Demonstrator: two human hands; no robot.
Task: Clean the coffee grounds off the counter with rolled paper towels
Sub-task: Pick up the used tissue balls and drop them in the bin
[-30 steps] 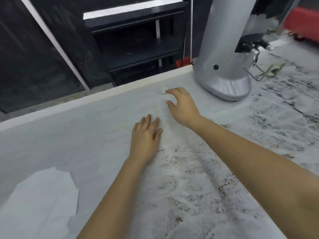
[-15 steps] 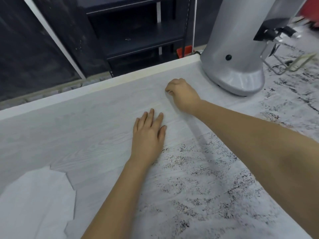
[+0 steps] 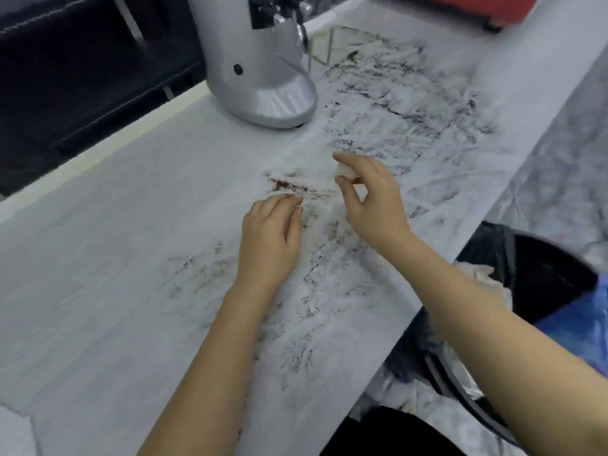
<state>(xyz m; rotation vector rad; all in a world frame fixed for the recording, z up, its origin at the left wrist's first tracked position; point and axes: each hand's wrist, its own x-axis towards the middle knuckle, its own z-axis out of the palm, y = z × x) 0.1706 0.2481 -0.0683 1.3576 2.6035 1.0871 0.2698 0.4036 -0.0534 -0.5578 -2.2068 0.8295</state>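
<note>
A thin white paper towel [image 3: 306,169] lies spread over the pale counter [image 3: 98,258], with dark coffee grounds [image 3: 394,103] showing on and through it. My left hand [image 3: 268,238] presses flat on the paper, fingers straight. My right hand [image 3: 371,195] pinches a lifted corner of the towel between thumb and fingers, folded back towards me. A brown-red smear of grounds [image 3: 292,187] shows on the turned-over part, just beyond my left fingertips.
A silver coffee grinder [image 3: 260,60] stands at the counter's far edge. A wire holder [image 3: 332,44] sits to its right. Below the counter's right edge is a black bin [image 3: 539,268] holding crumpled paper. A torn paper piece [image 3: 13,432] lies at the lower left.
My right hand grasped the towel's far corner and pulled it back towards me, exposing a smear of grounds. My left hand stayed pressed on the paper. The view swung to the right.
</note>
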